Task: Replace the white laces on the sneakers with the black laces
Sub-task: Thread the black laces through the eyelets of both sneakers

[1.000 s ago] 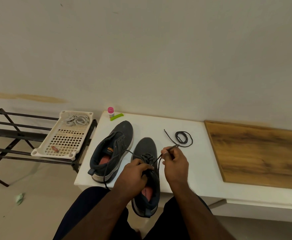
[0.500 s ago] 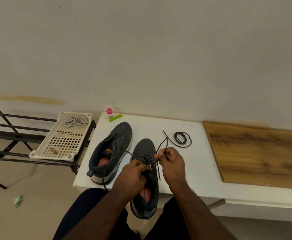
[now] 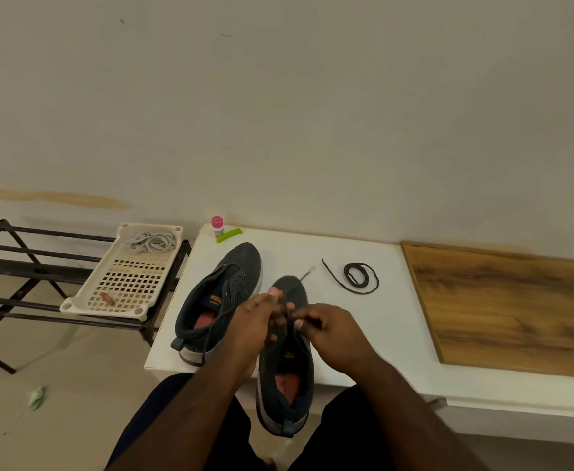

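Black lace (image 3: 288, 312) pinched between left hand (image 3: 251, 321) and right hand (image 3: 329, 329).

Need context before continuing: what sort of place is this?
Probably a home entryway or shoe corner: a black metal shoe rack beside a low white bench, plain wall, sneakers being laced.

Two sneakers sit on the desk (image 3: 363, 334): the left sneaker (image 3: 217, 300) farther back, the right sneaker (image 3: 287, 375) overhanging the near edge. A coiled lace (image 3: 358, 277) lies to their right. A tray (image 3: 125, 273) rests on the rack (image 3: 13, 266) left of the desk.
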